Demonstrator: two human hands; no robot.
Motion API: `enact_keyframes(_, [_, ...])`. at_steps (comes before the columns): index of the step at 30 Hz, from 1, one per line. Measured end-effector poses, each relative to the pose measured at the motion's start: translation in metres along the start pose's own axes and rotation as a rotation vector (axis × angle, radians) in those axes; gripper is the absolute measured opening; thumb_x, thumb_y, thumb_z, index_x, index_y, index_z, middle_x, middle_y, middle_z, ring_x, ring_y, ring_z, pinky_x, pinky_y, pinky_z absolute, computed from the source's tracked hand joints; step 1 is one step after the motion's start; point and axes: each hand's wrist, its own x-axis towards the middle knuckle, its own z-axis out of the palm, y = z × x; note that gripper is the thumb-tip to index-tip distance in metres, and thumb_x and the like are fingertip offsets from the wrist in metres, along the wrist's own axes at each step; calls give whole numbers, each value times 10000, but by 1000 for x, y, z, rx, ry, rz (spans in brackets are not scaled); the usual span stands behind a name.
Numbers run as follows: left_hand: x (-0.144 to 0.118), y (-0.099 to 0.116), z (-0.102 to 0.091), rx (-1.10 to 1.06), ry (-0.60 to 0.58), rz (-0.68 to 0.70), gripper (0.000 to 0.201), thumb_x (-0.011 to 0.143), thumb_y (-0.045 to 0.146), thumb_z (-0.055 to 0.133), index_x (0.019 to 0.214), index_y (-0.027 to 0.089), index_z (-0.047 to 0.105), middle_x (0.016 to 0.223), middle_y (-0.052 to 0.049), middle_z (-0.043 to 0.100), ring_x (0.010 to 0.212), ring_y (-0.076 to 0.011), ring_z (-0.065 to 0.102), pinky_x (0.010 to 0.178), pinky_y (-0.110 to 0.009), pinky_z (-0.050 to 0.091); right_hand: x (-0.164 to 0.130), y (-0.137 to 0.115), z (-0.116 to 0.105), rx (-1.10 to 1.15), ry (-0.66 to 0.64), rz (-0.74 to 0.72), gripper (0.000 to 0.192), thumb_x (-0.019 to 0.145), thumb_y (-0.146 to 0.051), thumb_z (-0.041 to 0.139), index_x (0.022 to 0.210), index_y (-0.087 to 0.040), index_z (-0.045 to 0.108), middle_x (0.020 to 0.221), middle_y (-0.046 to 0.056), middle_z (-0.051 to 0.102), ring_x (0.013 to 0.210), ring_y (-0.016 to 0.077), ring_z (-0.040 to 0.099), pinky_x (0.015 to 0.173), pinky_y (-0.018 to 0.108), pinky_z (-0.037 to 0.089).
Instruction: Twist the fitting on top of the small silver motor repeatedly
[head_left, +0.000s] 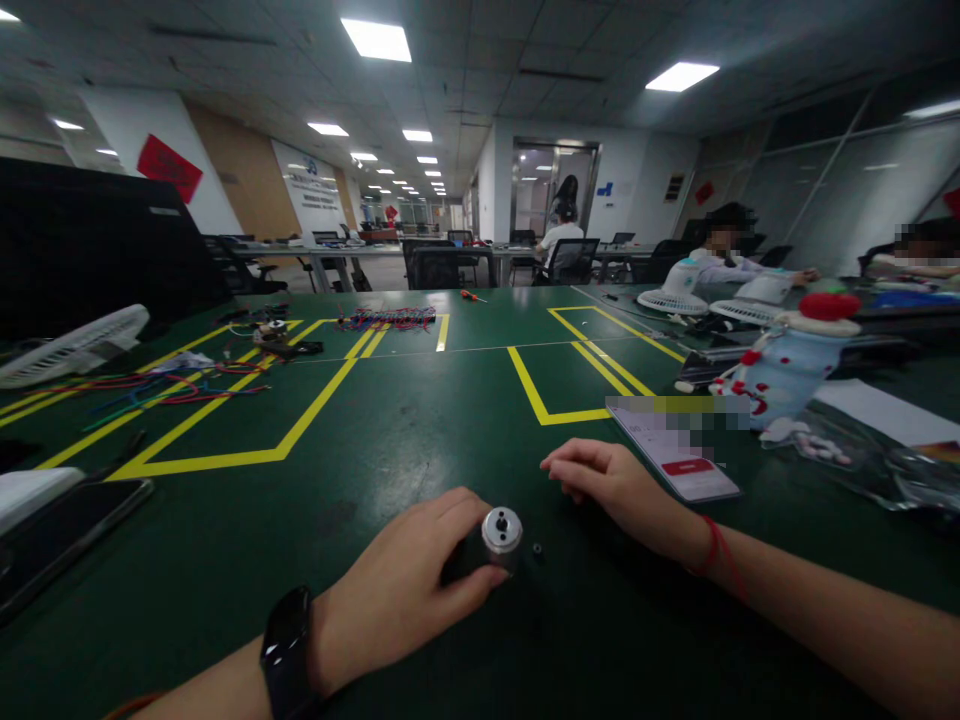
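Rect. ceiling lights [376, 39], wht walls [641, 165], blk office chairs [574, 260], glass dr. [535, 200] at bk

Open tabletop [427, 420] beyond cylinder [501, 537]; rightward obstacle, probably phone [667, 446]

Left hand [405, 580] grips metal cylinder [502, 532] — tiny dark part [537, 550] beside it — right hand [611, 485] near phone [675, 452].

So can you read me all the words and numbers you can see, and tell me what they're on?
None can be read for sure.
Wall sign: lines of writing, too small and blurred.
Red paper on the wall: dark marks, too blurred.
Phone: screen text too blurred, partly covered by blocky squares.
Dark screen: a pale label, too small.
Metal cylinder in the left hand: no lettering shows.
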Motion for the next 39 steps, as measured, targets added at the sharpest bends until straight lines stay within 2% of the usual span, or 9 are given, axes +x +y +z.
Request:
enact_keyframes(3, [0,1,0,3,-7,-3,116,874,218,603,967,212,534,946,-9,587,820,-189,544,680,-282,404,-10,-10,4,-306,-237,-230,146,779,-224,693,919,-187,706,971,38,619,840,153,574,755,303,478])
enact_keyframes(5, [0,1,0,10,-10,-4,108,876,221,599,963,210,536,946,-11,586,827,-192,545,684,-284,408,-13,-14,8,-396,-298,-344,126,762,-179,706,888,-189,713,1001,42,604,909,167,571,828,323,469])
enact_keyframes(12, [1,-1,3,8,-4,1,113,877,233,595,968,204,535,945,-23,584,833,-199,547,713,-304,427,-11,-32,25,-274,-41,-387,86,819,-218,683,902,-214,706,1003,27,568,921,151,569,776,272,475])
enact_keyframes(18, [-1,-1,3,5,-13,-1,141,876,222,600,999,206,533,960,-19,579,854,-199,547,747,-318,426,-15,-47,36,-285,-101,-359,90,808,-175,672,884,-202,712,1012,28,568,929,142,568,798,263,470])
enact_keyframes(21, [-1,-1,3,2,-12,-7,135,875,226,604,986,206,530,952,-13,578,840,-196,544,728,-310,420,-15,-44,30,-242,-53,-356,114,829,-227,652,929,-202,701,1044,39,569,936,154,561,795,274,462])
enact_keyframes(24, [1,0,2,2,-9,-5,135,873,226,612,976,211,526,951,-3,578,834,-191,541,706,-295,410,-11,-32,19,-113,55,-206,182,889,-325,571,943,-179,667,905,28,594,759,132,545,656,255,437])
enact_keyframes(28, [1,0,0,8,-12,-13,141,872,221,617,980,221,527,949,9,576,834,-187,536,689,-283,394,-2,-9,10,8,98,32,274,915,-382,512,874,-153,657,677,-18,524,565,99,440,504,234,328])
enact_keyframes(35, [1,-1,1,-10,-17,-17,148,871,220,624,982,230,526,944,14,572,816,-181,529,690,-283,386,-3,-5,13,-16,51,37,204,900,-320,548,856,-160,667,682,-21,545,600,101,465,541,234,346])
enact_keyframes(39, [2,-1,1,-13,-11,-18,156,868,212,625,987,230,526,946,14,570,822,-182,529,698,-288,390,-5,-7,14,-149,-6,-23,202,905,-311,546,860,-153,663,711,-7,574,640,118,507,577,247,385])
